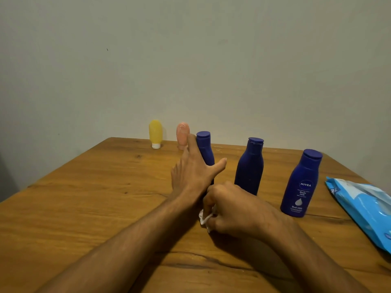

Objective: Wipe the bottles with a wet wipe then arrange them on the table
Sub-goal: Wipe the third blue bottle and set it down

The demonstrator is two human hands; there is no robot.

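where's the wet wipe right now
In the head view, the wet wipe is bunched in the right hand at table centre, just in front of the leftmost blue bottle that the left hand reaches for.

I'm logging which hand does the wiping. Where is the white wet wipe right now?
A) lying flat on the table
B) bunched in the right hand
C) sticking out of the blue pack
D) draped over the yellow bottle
B: the wet wipe pokes out, crumpled, from the closed right hand, while the left hand is spread open against a blue bottle.
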